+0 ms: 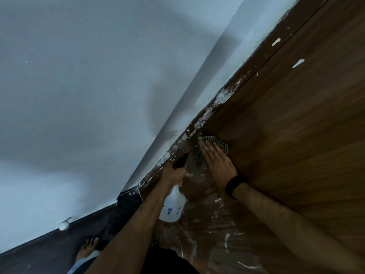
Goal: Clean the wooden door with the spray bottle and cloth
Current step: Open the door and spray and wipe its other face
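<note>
a: where's the wooden door (286,125) sitting in all this?

b: it's filling the right side of the view, running from near to far, with its edge meeting the door frame (199,123) along the middle. white paint splatters (223,95) are dotting that frame, and two white blobs (297,63) are showing further up on the door.

a: and the cloth?

b: the checked cloth (216,144) is lying flat on the door, right beside the frame edge. the right hand (216,160) is pressing on it with fingers straight and spread, so that grip is open, pushing rather than pinching.

a: what's the left hand doing?

b: the left hand (174,174) is curling its grip round the neck of the white spray bottle (172,204), just left of the cloth, with the dark nozzle pointing at the frame seam. the bottle body is hanging down below the fist.

a: so how should this wiping go?

b: i'd judge they're working the edge strip. keeping the palm flat is spreading the pressure well, and wiping along the grain looks wise. spraying should be aimed at the wood just ahead of the cloth, not onto the grey wall (88,86) to the left.

a: anything underfoot?

b: a bare foot (87,251) is standing on the dark floor (49,254), and crinkled clear plastic sheeting (213,230) is lying near the door's base, which could be slippery.
</note>
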`<state>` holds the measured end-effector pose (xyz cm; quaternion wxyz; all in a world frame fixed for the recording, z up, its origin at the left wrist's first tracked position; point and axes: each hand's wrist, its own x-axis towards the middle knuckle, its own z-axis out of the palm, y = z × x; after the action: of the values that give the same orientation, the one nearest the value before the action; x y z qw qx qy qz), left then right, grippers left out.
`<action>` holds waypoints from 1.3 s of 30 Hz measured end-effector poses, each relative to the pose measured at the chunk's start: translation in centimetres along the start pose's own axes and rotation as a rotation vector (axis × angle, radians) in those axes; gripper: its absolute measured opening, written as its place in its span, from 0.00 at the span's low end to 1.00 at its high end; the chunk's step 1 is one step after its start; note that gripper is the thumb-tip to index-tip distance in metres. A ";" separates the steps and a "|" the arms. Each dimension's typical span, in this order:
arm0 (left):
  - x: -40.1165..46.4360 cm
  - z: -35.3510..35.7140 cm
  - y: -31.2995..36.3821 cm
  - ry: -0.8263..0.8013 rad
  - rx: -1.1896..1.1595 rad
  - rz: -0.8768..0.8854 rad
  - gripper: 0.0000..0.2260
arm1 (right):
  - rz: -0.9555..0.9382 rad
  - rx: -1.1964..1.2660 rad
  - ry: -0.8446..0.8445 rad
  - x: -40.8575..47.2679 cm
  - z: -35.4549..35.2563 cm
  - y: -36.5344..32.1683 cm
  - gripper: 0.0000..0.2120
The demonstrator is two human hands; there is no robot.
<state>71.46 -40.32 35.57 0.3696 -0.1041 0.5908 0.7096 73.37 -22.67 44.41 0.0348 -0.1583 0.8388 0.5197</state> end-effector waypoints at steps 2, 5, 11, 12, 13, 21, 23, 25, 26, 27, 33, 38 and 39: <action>-0.4 -0.1 0.4 -0.003 0.002 0.000 0.39 | 0.071 0.013 0.047 0.5 -0.4 1.0 0.40; -0.6 0.0 0.5 -0.017 0.013 -0.011 0.47 | 0.088 0.035 0.053 1.4 -0.4 1.5 0.40; -1.3 -0.6 0.8 0.000 0.077 -0.001 0.33 | -0.156 0.019 -0.069 4.2 0.9 -2.7 0.35; -1.4 -0.9 0.8 0.002 0.085 0.009 0.31 | -0.174 0.020 -0.092 4.5 0.9 -3.3 0.34; -1.4 -1.2 1.0 0.008 0.096 0.013 0.29 | -0.184 0.017 -0.107 4.8 0.9 -3.4 0.34; -1.3 -1.6 1.3 0.008 0.088 0.008 0.19 | -0.085 -0.004 -0.051 4.4 0.0 -0.8 0.39; -1.4 -1.4 1.2 0.000 0.083 -0.033 0.16 | -0.102 0.013 -0.028 4.7 0.7 -1.8 0.38; -1.5 -1.5 0.9 0.002 0.070 -0.049 0.21 | -0.172 0.034 -0.082 5.0 1.0 -3.0 0.34; -1.4 -1.7 0.7 -0.008 0.061 -0.043 0.24 | -0.211 0.029 -0.106 5.1 1.1 -3.6 0.33; -1.5 -1.9 0.5 -0.024 0.058 -0.034 0.27 | -0.233 0.025 -0.113 5.0 1.3 -4.1 0.32; -1.4 -2.5 -0.5 -0.062 0.132 -0.061 0.30 | -0.081 0.020 -0.043 4.6 0.5 -1.5 0.39; -1.8 -0.9 -1.1 -0.127 0.182 -0.078 0.18 | 0.023 0.008 0.018 3.9 0.3 0.7 0.39; -2.0 -0.8 -1.2 -0.123 0.186 -0.071 0.18 | 0.031 0.014 0.013 4.0 0.3 0.6 0.40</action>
<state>73.48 -41.81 35.61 0.4381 -0.0465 0.6261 0.6433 69.40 -23.05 43.91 0.0222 -0.1486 0.8449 0.5134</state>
